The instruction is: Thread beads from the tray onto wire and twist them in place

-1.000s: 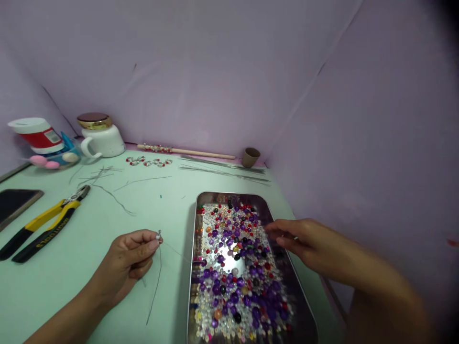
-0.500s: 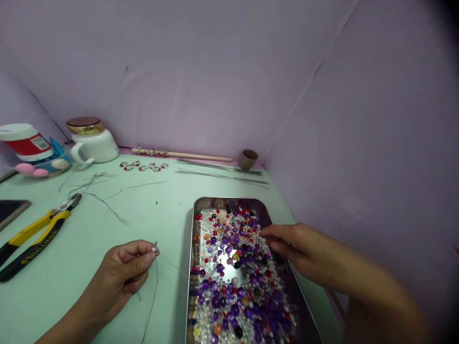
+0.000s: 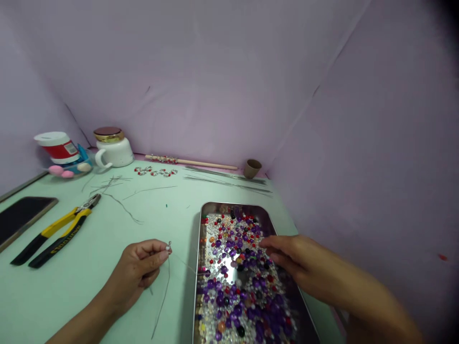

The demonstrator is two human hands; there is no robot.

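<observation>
Between the thumb and fingers of my left hand (image 3: 141, 267) is a thin grey wire (image 3: 165, 291) with a small white bead (image 3: 168, 248) at its twisted end. One strand hangs down, another reaches right to the tray. My right hand (image 3: 292, 255) is over the right side of the metal tray (image 3: 198, 248), fingertips at the beads. Whether those fingertips pinch a bead is too small to tell. Purple, red, black and clear beads (image 3: 247, 298) lie in the tray.
Yellow-black pliers (image 3: 59, 231) and a phone (image 3: 25, 215) lie at left. Behind stand a white mug (image 3: 118, 152), a red-white tub (image 3: 59, 149) and a brown cup (image 3: 252, 168). Beaded pieces (image 3: 156, 171), a wooden stick (image 3: 208, 164) and loose wires (image 3: 227, 182) lie along the back.
The view has turned left, so things sit further right in it and more of the phone shows. Both hands keep nearly the same places relative to the tray.
</observation>
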